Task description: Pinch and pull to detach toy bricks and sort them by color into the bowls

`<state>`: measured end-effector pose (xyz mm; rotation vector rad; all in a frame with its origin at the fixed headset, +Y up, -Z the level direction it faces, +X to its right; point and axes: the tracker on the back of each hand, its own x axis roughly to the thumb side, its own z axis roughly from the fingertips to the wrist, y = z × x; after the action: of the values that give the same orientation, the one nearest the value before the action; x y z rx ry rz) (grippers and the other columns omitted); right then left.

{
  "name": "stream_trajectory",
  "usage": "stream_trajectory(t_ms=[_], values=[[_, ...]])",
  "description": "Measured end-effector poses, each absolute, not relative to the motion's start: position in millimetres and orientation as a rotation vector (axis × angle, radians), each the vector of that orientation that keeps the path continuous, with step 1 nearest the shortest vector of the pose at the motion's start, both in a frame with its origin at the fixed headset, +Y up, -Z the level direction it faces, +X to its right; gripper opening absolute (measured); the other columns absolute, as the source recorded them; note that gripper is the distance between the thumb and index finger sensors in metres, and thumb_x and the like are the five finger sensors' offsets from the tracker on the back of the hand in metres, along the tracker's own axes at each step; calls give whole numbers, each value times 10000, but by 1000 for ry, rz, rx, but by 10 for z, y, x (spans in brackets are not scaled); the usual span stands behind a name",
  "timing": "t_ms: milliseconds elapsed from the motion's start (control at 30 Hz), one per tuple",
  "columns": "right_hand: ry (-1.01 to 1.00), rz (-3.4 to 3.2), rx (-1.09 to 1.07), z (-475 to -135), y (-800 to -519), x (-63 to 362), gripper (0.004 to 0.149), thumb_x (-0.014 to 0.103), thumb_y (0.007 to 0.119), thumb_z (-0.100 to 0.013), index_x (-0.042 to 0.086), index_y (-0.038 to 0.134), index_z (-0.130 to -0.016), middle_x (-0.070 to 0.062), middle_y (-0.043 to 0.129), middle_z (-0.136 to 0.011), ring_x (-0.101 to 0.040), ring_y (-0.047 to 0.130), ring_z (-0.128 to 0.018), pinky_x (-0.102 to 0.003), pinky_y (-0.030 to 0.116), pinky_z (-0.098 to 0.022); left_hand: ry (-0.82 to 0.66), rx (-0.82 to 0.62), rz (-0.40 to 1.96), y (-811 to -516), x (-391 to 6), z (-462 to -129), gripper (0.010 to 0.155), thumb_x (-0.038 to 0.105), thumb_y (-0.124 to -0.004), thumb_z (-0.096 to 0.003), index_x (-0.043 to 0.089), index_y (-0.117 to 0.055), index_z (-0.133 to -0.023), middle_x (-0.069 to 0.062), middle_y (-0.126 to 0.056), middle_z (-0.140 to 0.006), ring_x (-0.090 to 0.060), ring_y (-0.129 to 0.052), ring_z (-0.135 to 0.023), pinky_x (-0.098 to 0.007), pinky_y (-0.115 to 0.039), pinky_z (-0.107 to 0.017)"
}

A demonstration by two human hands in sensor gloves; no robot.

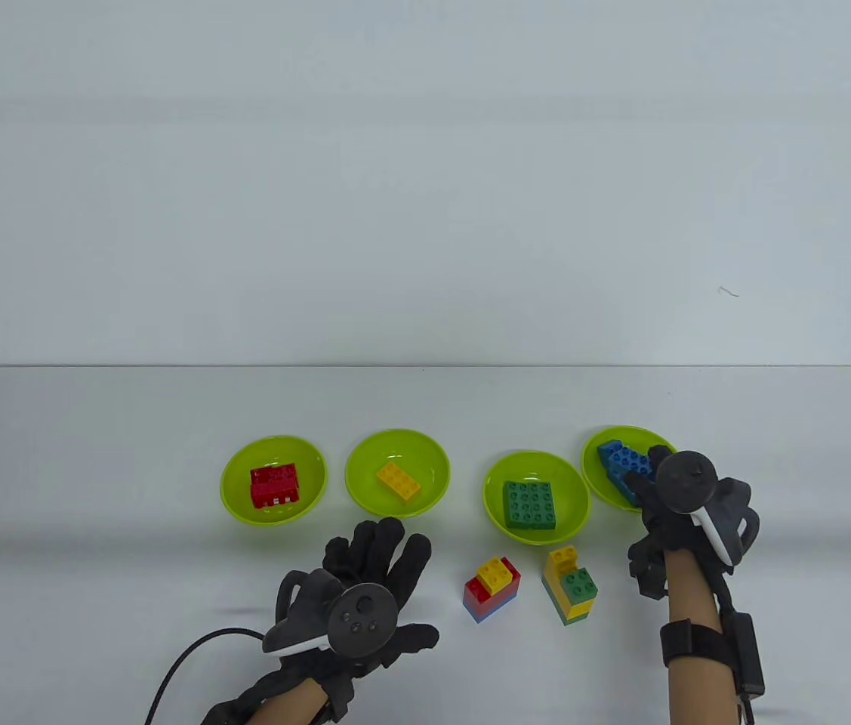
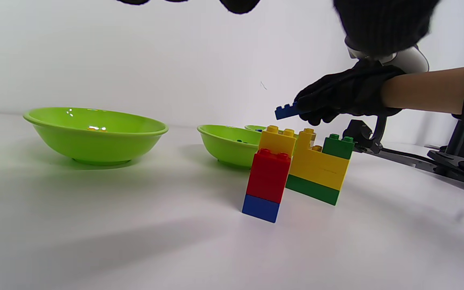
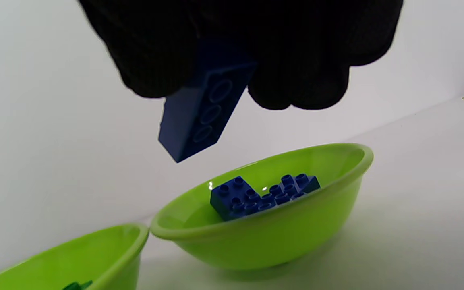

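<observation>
Blue brick [image 3: 199,117] pinched by right hand [image 1: 686,502] above blue-brick bowl [image 3: 296,237].

A white table [image 1: 93,423] stood against a plain white wall [image 1: 425,166], its far edge a straight line with rounded corners, well beyond the hands. The wall was bare but for a small dark mark [image 1: 729,291] up to the right. Light was soft and even, with faint grey shadows on the tabletop. A black cable [image 1: 183,664] trailed over the table's near edge at the left. In the left wrist view, a dark stand [image 2: 437,159] lay low on the table at the right.
</observation>
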<state>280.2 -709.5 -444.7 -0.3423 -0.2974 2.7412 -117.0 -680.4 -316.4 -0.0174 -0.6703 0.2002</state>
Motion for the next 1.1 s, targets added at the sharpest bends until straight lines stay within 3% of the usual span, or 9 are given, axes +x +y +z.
stream_trajectory(t_ms=[267, 433, 667, 833, 1100], values=[[-252, 2721, -294, -4448, -7192, 2726, 660, 383, 792, -531, 32, 602, -1057, -252, 738, -1002, -457, 794, -852, -565, 603, -681, -671, 0, 211, -6795, -1174, -3172, 935, 627, -678, -509, 99, -286, -1174, -378, -249, -1171, -639, -343, -1073, -806, -326, -670], [-320, 2664, -108, -4239, -6848, 2619, 738, 428, 783, -534, 15, 534, -1093, -284, 651, -1064, -511, 709, -914, -608, 538, -700, -668, 15, 219, -6766, -1192, -3173, 935, 626, -677, -509, 100, -282, -1174, -375, -244, -1172, -639, -345, -1073, -807, -325, -670], [-287, 2586, 238, -3585, -6437, 2298, 839, 486, 752, -556, 5, 395, -1144, -326, 480, -1149, -604, 526, -1003, -678, 423, -720, -656, 34, 246, -6715, -1235, -3188, 935, 625, -677, -511, 99, -282, -1174, -376, -240, -1171, -638, -341, -1074, -807, -326, -669], [-241, 2672, 460, -3277, -6490, 1992, 843, 506, 735, -560, 40, 373, -1161, -326, 443, -1171, -624, 471, -1022, -695, 396, -721, -658, 23, 256, -6731, -1222, -3200, 935, 625, -677, -511, 97, -283, -1175, -375, -241, -1172, -636, -343, -1075, -806, -326, -671], [-151, 2672, 589, -3086, -6689, 1716, 872, 530, 724, -561, 66, 313, -1175, -327, 324, -1200, -652, 341, -1044, -721, 322, -722, -653, -26, 254, -6858, -1222, -3221, 940, 627, -677, -511, 94, -277, -1173, -378, -232, -1169, -638, -342, -1073, -806, -329, -669]])
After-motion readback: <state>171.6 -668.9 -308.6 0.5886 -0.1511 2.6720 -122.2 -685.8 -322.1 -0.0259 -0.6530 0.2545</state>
